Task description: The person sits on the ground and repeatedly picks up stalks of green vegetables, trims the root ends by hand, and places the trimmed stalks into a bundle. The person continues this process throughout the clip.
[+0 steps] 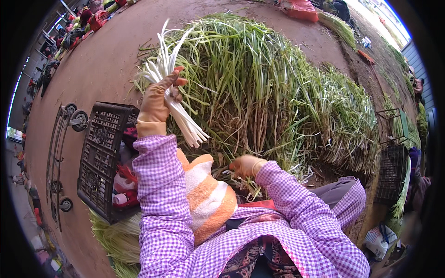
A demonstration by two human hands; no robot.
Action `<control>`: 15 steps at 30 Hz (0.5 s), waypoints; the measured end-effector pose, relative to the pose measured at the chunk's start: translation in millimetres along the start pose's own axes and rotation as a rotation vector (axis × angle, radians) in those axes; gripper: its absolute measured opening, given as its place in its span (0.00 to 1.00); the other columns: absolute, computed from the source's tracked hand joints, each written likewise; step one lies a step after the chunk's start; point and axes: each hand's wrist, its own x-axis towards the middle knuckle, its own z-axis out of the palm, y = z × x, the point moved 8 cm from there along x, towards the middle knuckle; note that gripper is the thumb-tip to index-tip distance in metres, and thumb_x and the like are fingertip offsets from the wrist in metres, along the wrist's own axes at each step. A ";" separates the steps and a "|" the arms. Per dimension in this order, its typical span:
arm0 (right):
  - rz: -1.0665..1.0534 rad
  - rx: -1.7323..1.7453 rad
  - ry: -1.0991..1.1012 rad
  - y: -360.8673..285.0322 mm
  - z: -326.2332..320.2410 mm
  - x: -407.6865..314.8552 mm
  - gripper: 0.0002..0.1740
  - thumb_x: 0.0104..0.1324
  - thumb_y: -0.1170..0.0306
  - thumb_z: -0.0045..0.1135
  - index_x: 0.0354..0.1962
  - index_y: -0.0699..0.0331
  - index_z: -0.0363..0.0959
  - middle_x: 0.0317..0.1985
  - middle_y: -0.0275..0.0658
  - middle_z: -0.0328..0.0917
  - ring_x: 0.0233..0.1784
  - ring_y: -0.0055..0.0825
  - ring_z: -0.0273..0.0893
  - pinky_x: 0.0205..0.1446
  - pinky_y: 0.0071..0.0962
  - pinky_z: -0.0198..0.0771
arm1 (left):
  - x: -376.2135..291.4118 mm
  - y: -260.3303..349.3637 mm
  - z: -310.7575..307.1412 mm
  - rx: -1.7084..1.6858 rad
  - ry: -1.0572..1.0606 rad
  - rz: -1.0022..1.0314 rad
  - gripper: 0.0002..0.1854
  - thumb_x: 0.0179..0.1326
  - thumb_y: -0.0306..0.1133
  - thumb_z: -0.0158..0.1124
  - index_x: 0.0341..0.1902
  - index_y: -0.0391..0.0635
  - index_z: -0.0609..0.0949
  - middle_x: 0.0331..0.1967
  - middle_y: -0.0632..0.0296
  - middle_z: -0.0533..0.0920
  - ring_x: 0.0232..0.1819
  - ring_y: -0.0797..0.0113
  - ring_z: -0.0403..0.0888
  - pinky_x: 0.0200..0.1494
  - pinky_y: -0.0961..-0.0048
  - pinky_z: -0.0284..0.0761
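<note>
In a stained orange rubber glove, my left hand (158, 99) is closed round a bundle of pale, leafless-looking stalks (186, 123), like garlic shoots or chives, held up at a slant. My right hand (245, 166), gloved too and blurred, is low over leaf scraps (248, 186) in front of my lap; whether it holds anything cannot be told. Beyond both hands lies a large heap of long green leafy stalks (243, 69), with brownish lower ends towards me. An orange and white striped towel (208, 194) lies over my knee, beside my left forearm.
At the left stand a black plastic crate (99, 139) with bags inside, and a metal hand cart (57, 156) on the earthen floor. Pale green bundles (118, 232) lie below the crate. At the right are another black crate (391, 173), a white bag (380, 239) and a person (419, 184).
</note>
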 end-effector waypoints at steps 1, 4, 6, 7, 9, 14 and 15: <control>-0.035 0.106 0.165 -5.8 -23.6 5.2 0.21 0.66 0.68 0.58 0.57 0.55 0.75 0.42 0.45 0.84 0.48 0.34 0.81 0.55 0.34 0.73 | 0.4 7.6 -0.6 -0.052 -0.090 0.044 0.21 0.66 0.35 0.62 0.58 0.35 0.76 0.31 0.62 0.84 0.19 0.85 0.69 0.21 0.84 0.68; -0.137 0.510 0.620 -36.8 -101.8 29.8 0.20 0.69 0.65 0.55 0.56 0.62 0.73 0.44 0.43 0.83 0.47 0.32 0.82 0.53 0.35 0.75 | 4.2 0.8 -13.2 -0.078 -0.076 0.001 0.18 0.63 0.30 0.64 0.54 0.33 0.78 0.35 0.56 0.86 0.20 0.83 0.70 0.21 0.84 0.68; 0.056 0.303 0.659 -50.4 -135.3 61.5 0.22 0.70 0.57 0.52 0.50 0.66 0.77 0.40 0.41 0.84 0.42 0.33 0.83 0.46 0.35 0.76 | 9.1 -2.8 -17.5 -0.100 -0.052 0.015 0.17 0.65 0.29 0.62 0.54 0.32 0.77 0.36 0.55 0.86 0.19 0.82 0.70 0.22 0.82 0.69; 0.123 -0.008 0.691 -62.5 -151.0 76.4 0.26 0.71 0.50 0.48 0.47 0.66 0.80 0.35 0.41 0.84 0.36 0.34 0.84 0.37 0.35 0.78 | 11.3 -3.4 -15.6 -0.178 -0.078 0.034 0.17 0.65 0.29 0.62 0.54 0.32 0.77 0.36 0.55 0.86 0.19 0.82 0.70 0.22 0.82 0.70; 0.365 -0.192 0.513 -61.3 -154.4 111.9 0.34 0.69 0.42 0.45 0.39 0.68 0.83 0.36 0.45 0.84 0.40 0.39 0.84 0.43 0.38 0.77 | 14.1 -4.3 -11.2 -0.322 -0.120 0.073 0.18 0.65 0.29 0.62 0.55 0.32 0.77 0.37 0.55 0.86 0.19 0.82 0.72 0.23 0.81 0.71; 0.230 0.390 0.686 -32.3 -150.2 121.0 0.21 0.70 0.58 0.54 0.50 0.65 0.78 0.42 0.45 0.83 0.39 0.35 0.83 0.42 0.34 0.77 | 14.1 -6.1 -7.4 -0.287 -0.146 0.100 0.19 0.65 0.29 0.60 0.58 0.35 0.75 0.44 0.50 0.85 0.34 0.70 0.86 0.39 0.73 0.85; 0.183 0.789 0.725 -18.3 -142.4 111.6 0.17 0.70 0.62 0.55 0.50 0.63 0.78 0.41 0.43 0.84 0.37 0.30 0.83 0.38 0.30 0.78 | 14.0 -6.7 -7.0 -0.287 -0.146 0.094 0.19 0.66 0.29 0.60 0.58 0.36 0.74 0.45 0.50 0.84 0.35 0.69 0.86 0.39 0.72 0.85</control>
